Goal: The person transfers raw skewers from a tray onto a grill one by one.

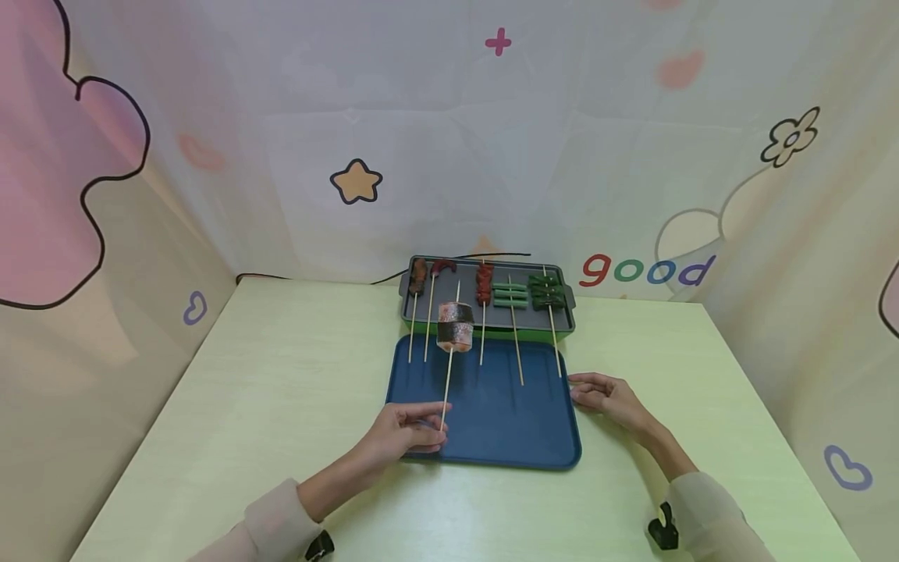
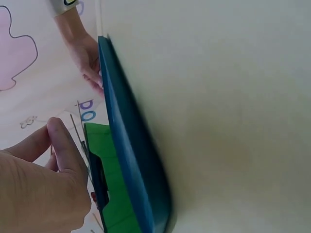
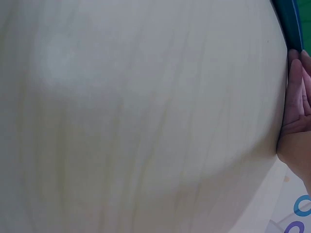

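My left hand [image 1: 410, 429] pinches the lower end of a wooden skewer between thumb and fingers. Two thick, pale pink-and-white food rolls with dark bands [image 1: 455, 326] are threaded on that skewer, held tilted above a blue tray [image 1: 506, 437]. In the left wrist view, the thumb and index finger of the left hand [image 2: 51, 179] meet near the tips. My right hand [image 1: 611, 398] touches the tray's right edge with fairly straight fingers. Only part of the right hand [image 3: 297, 102] shows in the right wrist view, at the tray's side.
Behind the tray stands a green-sided grill box [image 1: 541, 336] with a dark top. Several skewers lie across it: brown pieces [image 1: 418, 277], a red curled piece [image 1: 442, 267], red chunks [image 1: 485, 282], green sticks [image 1: 510, 295], and dark green leaves [image 1: 546, 292]. A patterned curtain [image 1: 449, 156] hangs behind the table.
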The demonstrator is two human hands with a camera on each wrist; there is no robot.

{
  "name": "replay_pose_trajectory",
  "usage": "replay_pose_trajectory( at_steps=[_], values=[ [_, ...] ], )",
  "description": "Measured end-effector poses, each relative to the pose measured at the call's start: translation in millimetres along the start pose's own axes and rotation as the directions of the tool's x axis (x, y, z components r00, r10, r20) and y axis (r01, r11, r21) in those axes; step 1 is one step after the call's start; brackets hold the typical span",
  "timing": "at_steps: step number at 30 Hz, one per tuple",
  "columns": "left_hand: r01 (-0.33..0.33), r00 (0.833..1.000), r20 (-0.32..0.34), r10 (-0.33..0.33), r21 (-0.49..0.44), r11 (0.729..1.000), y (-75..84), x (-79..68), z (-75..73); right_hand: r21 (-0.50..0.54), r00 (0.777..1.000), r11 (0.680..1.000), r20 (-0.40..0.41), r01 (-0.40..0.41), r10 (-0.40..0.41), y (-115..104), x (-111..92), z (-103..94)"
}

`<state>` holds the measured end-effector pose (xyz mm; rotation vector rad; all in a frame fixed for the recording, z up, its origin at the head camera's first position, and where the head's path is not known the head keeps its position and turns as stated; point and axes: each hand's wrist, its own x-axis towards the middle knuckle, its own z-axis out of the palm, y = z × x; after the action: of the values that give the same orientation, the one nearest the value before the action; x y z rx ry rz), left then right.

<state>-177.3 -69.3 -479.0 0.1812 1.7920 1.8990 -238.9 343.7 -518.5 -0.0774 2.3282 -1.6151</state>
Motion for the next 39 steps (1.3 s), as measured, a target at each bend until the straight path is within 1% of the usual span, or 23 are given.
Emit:
replay_pose_trajectory(
  at_steps=[6, 10, 17, 26, 30, 37, 39],
  values=[
    [-0.019, 0.999, -0.047, 0.02, 0.017, 1.0, 17.3, 14.5, -3.2, 0.009, 1.0, 1.0, 0.0, 0.001, -0.001, -1, -1, 0.5],
    [-0.021, 0.998, -0.065, 0.023, 0.025, 0.999, 30.6, 27.2, -5.3, 0.009, 1.0, 1.0, -0.006, 0.002, -0.002, 0, -1, 1.2],
    [0.038, 0.993, -0.113, -0.038, 0.003, 0.999, 47.3, 49.7, -7.5, 0.023, 1.0, 1.0, -0.002, -0.004, 0.004, 1, -1, 1.4],
    [0.111, 0.992, -0.05, -0.116, -0.091, 0.99, 54.2, 68.0, -15.3, 0.022, 1.0, 1.0, 0.005, 0.012, -0.012, 0, -1, -0.8],
    [0.128, 0.991, -0.033, -0.131, -0.091, 0.988, 56.8, 73.0, -16.5, 0.024, 1.0, 1.0, -0.001, 0.007, -0.007, 0, -1, -0.8],
    [0.174, 0.983, -0.04, -0.179, -0.104, 0.979, 59.9, 80.0, -18.0, 0.022, 1.0, 1.0, -0.007, 0.002, -0.001, 1, 0, 1.4],
    [0.177, 0.983, -0.038, -0.182, -0.1, 0.979, 61.5, 80.9, -18.2, 0.02, 1.0, 1.0, -0.005, 0.007, -0.006, 2, 0, 1.4]
  ],
)
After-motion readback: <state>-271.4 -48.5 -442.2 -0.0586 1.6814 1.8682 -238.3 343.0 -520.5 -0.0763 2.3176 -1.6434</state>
